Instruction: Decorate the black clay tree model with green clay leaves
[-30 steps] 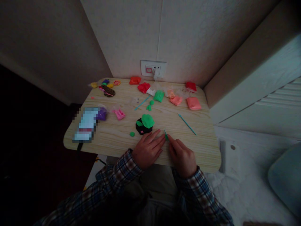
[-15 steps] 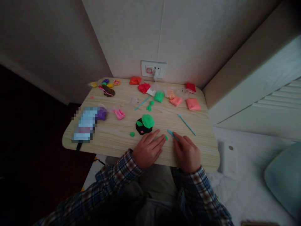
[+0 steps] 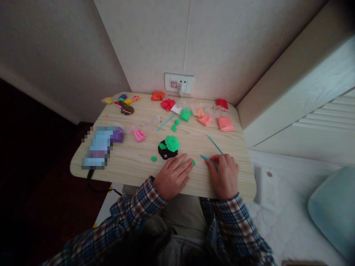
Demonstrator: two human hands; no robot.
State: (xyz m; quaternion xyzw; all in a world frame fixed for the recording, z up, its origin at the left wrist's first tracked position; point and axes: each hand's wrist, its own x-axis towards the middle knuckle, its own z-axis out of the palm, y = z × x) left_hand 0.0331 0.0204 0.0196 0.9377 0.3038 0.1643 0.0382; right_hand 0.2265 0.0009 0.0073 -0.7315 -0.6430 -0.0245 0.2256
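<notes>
My left hand (image 3: 173, 177) lies flat on the table with its fingers stretched out, its fingertips beside a small green clay piece (image 3: 193, 162). Just beyond it sits a black clay disc (image 3: 163, 152) bearing a large green clay leaf (image 3: 172, 143), a smaller green leaf and a tiny pink flower. My right hand (image 3: 224, 173) pinches a teal clay-modelling tool (image 3: 205, 157), its flat tip pointing left toward the green piece. Another teal tool (image 3: 215, 143) lies behind my right hand. A green clay lump (image 3: 154, 159) rests left of the disc, and small joined green pieces (image 3: 174, 125) lie farther back.
Clay packets line the table's back, among them a green packet (image 3: 185, 114) and a salmon packet (image 3: 225, 123). A blurred-out phone (image 3: 98, 147) lies at the left with a cable. A third teal stick (image 3: 166, 122) and a brown clay figure (image 3: 126, 108) lie farther back.
My right hand has moved right with the tool, away from the small green piece, and now covers the near end of the other tool. My left hand stays put; the view has shifted slightly.
</notes>
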